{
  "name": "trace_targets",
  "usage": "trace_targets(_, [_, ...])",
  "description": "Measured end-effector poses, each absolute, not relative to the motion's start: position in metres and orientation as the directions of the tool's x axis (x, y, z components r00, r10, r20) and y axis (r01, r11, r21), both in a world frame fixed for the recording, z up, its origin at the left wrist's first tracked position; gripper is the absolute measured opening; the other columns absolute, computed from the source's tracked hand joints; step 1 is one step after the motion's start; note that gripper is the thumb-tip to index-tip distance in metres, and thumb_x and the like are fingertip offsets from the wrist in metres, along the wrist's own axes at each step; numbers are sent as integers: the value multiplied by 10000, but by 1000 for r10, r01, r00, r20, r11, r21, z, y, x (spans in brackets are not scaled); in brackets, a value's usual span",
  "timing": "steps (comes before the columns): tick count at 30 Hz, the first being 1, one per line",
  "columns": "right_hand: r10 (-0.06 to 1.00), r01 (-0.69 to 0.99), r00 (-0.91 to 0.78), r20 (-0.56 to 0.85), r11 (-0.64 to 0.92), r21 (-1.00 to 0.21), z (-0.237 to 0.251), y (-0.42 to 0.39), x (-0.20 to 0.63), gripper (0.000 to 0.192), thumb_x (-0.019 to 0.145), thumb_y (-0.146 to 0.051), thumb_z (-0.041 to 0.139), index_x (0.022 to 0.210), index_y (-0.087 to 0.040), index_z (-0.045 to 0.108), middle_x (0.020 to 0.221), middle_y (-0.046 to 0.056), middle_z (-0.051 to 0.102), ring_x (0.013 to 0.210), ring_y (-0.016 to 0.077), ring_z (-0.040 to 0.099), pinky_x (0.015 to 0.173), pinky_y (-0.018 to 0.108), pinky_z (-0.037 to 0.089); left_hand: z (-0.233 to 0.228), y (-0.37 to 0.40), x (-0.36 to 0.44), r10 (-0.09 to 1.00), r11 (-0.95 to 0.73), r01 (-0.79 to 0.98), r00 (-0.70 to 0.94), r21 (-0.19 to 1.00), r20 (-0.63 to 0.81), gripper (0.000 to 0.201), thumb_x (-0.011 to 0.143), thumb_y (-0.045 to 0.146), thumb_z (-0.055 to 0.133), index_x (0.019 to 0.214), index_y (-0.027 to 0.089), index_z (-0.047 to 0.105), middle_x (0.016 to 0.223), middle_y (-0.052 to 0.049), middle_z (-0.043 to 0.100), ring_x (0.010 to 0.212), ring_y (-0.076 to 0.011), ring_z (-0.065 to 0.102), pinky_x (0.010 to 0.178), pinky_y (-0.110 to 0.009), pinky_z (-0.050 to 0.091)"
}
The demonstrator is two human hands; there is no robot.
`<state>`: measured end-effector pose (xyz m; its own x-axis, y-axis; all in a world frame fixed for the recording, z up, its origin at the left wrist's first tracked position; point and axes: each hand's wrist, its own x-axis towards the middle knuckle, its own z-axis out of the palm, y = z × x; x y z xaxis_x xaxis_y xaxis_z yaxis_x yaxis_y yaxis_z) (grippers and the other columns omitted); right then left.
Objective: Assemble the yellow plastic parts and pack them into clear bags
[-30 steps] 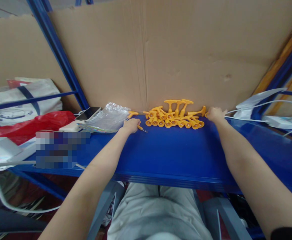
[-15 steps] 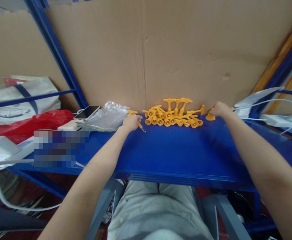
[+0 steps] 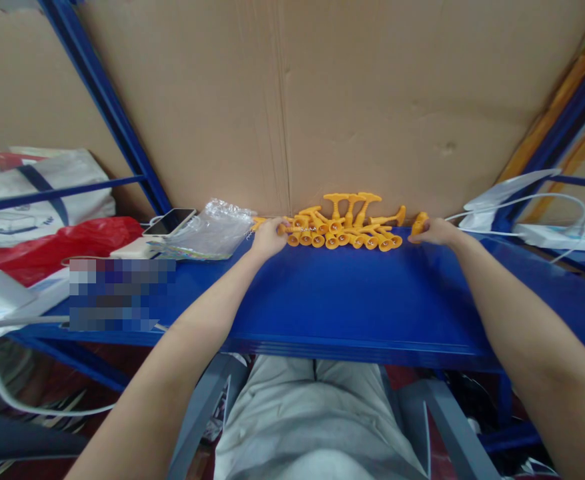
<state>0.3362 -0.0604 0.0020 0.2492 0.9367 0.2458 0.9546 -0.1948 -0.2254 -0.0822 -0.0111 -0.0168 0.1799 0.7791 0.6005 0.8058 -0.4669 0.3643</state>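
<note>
Brown cardboard is backing a blue shelf (image 3: 352,300) as the head camera is looking down. A heap of orange T-handled corkscrews (image 3: 345,227) is lying at the far edge against it. The left hand (image 3: 268,237) is curling its fingers around a corkscrew at the heap's left end. The right hand (image 3: 435,231) is pinching a single orange piece (image 3: 419,223) just right of the heap. A clear plastic bag (image 3: 212,230) and a phone (image 3: 171,221) are sitting further left.

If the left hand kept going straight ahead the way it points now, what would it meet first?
The left hand points up and slightly right, already at the left end of the pile of yellow plastic pieces. It would likely push into those first, with the cardboard wall right behind, though depth is hard to judge.
</note>
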Motion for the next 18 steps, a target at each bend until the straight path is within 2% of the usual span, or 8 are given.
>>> trace_targets(2, [912,948,309,269,-272,-166,12,-60,326,132,727,-279,726,744,-161,669,731,119,694,759,263,688,601,294,472,-17,-13,-81,762,-491,792,188,363,620,260,724,113,611,942,206,718,960,-28,756,890,-206,680,868,-310,533])
trace_targets(4, [888,961,265,375,-214,-174,18,-59,312,194,730,-253,697,904,-165,697,883,127,724,853,274,694,665,312,498,-16,-15,-80,752,-511,783,208,354,626,258,723,132,628,952,206,720,931,-22,754,850,-195,680,847,-294,532])
trace_targets(6, [872,985,112,476,-32,-172,20,-57,297,278,732,-241,686,1000,-173,704,979,124,729,902,277,690,739,345,524,-15,-18,-79,741,-532,779,238,332,628,258,725,154,640,964,203,725,903,-19,751,833,-193,680,834,-287,529])
trace_targets(9, [812,952,-180,556,286,-110,17,-54,271,290,753,-253,684,1033,-187,717,1032,112,729,921,273,687,812,386,537,-14,-21,-77,725,-558,776,284,293,628,261,735,178,652,982,187,734,914,-32,752,838,-199,683,845,-299,525])
trace_targets(12, [757,893,-340,558,445,-60,12,-57,244,286,772,-258,690,1050,-198,720,1056,100,732,937,272,688,847,407,538,-14,-22,-75,705,-589,764,327,263,630,260,743,184,657,990,174,736,957,-48,757,867,-208,689,869,-314,522])
trace_targets(18, [750,866,-398,528,497,-54,7,-67,218,270,815,-233,665,1073,-184,727,1049,113,738,926,272,694,828,406,542,-15,-24,-73,679,-627,743,374,235,631,254,740,175,671,986,168,734,1024,-66,759,941,-231,694,880,-333,528])
